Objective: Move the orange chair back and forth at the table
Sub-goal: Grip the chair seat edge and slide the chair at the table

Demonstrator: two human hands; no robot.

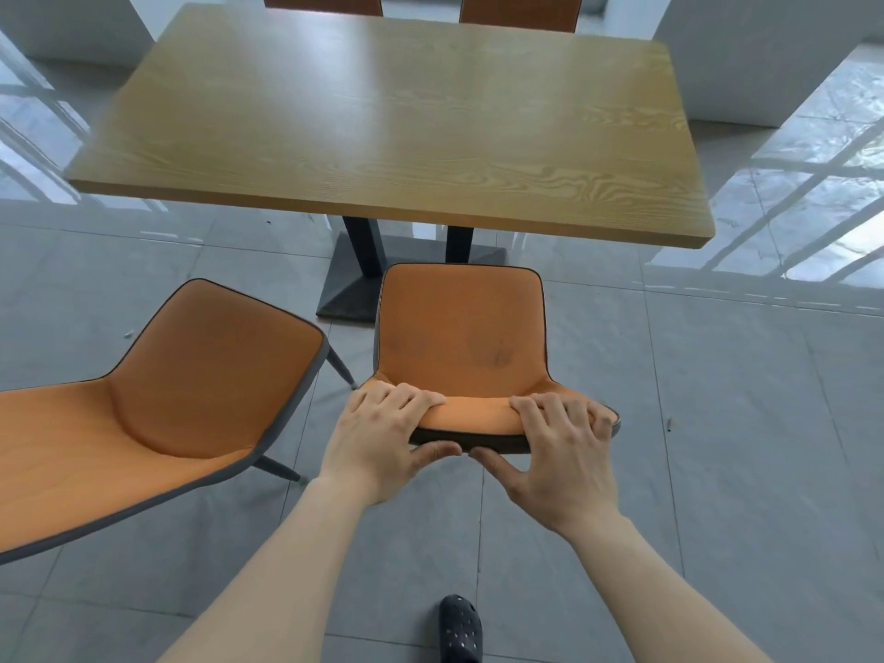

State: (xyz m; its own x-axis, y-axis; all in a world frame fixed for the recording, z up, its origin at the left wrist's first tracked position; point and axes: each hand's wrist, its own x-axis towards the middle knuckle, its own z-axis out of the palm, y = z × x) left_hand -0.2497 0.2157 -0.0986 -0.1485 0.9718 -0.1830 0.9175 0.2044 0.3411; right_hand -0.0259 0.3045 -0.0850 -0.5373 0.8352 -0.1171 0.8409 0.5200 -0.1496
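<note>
An orange chair (461,327) with a dark grey shell stands just short of the wooden table (392,122), its seat facing the table's near edge. My left hand (382,435) grips the top of the backrest on the left, fingers over the orange front and thumb on the grey back. On the right side of the backrest top, my right hand (557,457) holds it the same way. The two thumbs almost meet behind the backrest. The chair's legs are hidden under the seat.
A second orange chair (158,399) stands close on the left, angled away. Two more orange chair backs (521,12) show beyond the table's far edge. The table's black pedestal base (354,289) sits ahead of the seat. My dark shoe (459,626) is on the grey tiled floor.
</note>
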